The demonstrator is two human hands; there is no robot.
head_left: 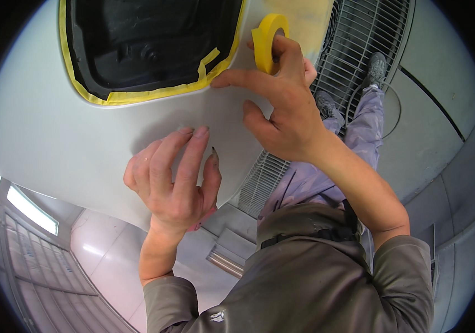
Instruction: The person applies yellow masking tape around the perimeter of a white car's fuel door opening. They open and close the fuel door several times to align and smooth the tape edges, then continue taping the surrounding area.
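A white painted panel (32, 94) holds a black recessed piece (143, 33) at its far edge, bordered by yellow masking tape (154, 95). At the lower right corner a loose tape end sticks up over the black piece. My right hand (290, 100) has a roll of yellow masking tape (271, 41) hooked on its rear fingers. Its index fingertip touches the taped corner, thumb spread apart. Below the taped edge, my left hand (176, 172) hovers over the panel with bent fingers. A dark tip shows by its thumb and a reddish bit under its palm; the rest is hidden.
A metal floor grating (360, 39) runs along the panel's right side. A person's legs in pale purple trousers (365, 116) and grey shoes stand over it. A thin cable (398, 111) loops on the floor. Bright lights (32, 210) show at lower left.
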